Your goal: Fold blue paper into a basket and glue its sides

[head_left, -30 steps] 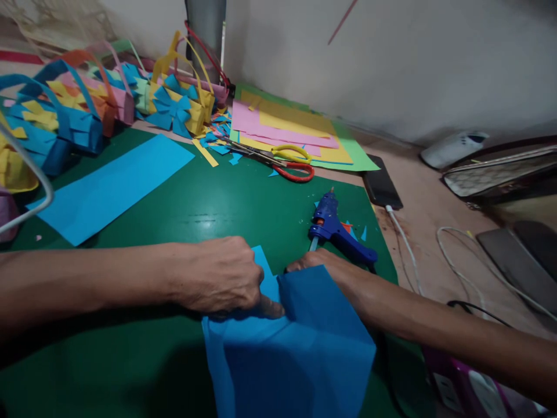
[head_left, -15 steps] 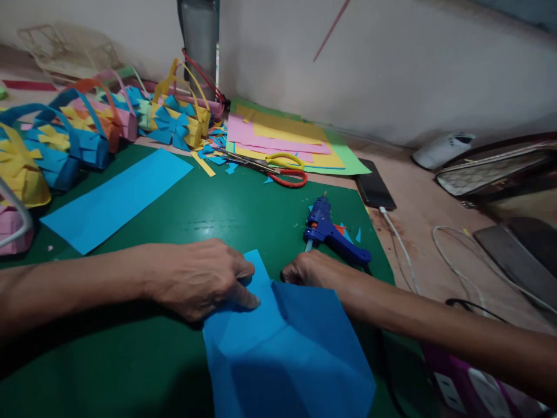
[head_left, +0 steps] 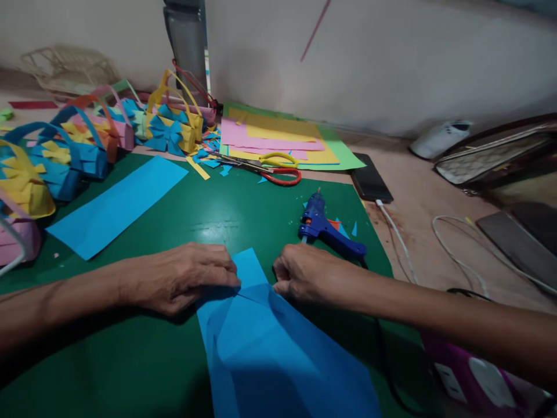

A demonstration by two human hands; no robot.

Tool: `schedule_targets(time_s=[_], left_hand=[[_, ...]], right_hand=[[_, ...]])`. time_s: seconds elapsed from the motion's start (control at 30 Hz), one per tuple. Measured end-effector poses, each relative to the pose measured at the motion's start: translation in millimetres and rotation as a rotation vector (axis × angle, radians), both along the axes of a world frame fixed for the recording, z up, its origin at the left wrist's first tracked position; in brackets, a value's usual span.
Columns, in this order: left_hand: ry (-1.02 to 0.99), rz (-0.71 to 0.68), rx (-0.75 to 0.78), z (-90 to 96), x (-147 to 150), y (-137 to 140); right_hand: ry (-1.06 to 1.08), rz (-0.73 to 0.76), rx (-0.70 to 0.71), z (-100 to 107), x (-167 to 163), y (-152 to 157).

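Observation:
A sheet of bright blue paper (head_left: pixel 270 348), partly folded with its sides standing up, lies in front of me and runs out of the bottom of the view. Bent fingers of my left hand (head_left: pixel 187 276) grip its left side near the far end. Opposite, my right hand (head_left: pixel 304 271) is closed, thumb and fingers pinching the right edge of the same paper. Just beyond my right hand rests a blue hot glue gun (head_left: pixel 324 223), its nozzle pointing away. A flat blue paper strip (head_left: pixel 119 206) lies farther to the left.
Several small paper baskets (head_left: pixel 89 154) line the left back of the green board (head_left: pixel 209 209). Scissors (head_left: pixel 278 168) lie before stacked coloured paper (head_left: pixel 278 139). To the right are a phone (head_left: pixel 372 177) on a white cable and a purple power strip (head_left: pixel 474 371). A bottle (head_left: pixel 187 52) stands behind.
My left hand has drawn back a little to the left, its fingers now curled at the paper's edge. My right hand has come nearer and grips the right flap, which has folded inward.

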State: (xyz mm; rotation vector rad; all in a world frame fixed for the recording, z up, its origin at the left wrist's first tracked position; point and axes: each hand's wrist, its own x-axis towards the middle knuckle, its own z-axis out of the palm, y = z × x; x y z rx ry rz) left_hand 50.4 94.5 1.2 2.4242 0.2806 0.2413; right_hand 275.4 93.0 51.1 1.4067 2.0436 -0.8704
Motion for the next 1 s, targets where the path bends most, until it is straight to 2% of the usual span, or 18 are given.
schedule_targets(time_s=[0.17, 0.27, 0.4, 0.7, 1.0], left_hand=[[0.092, -0.039, 0.278, -3.3, 1.9, -4.8], [0.11, -0.046, 0.377, -7.0, 5.7, -6.0], [0.113, -0.04, 0.421, -8.2, 7.9, -7.2], [0.191, -0.074, 0.523, 5.7, 22.0, -9.5], [0.283, -0.043, 0.613, 4.3, 31.0, -16.1]], right_hand=[[-0.019, 0.043, 0.021, 5.9, -7.9, 0.8], [-0.029, 0.042, 0.018, 4.6, -8.1, 0.5], [-0.023, 0.056, 0.02, 0.3, -6.1, 2.2], [0.002, 0.021, 0.001, -0.9, -5.1, 4.3], [0.0, -0.009, -0.015, 0.0, -5.1, 2.6]])
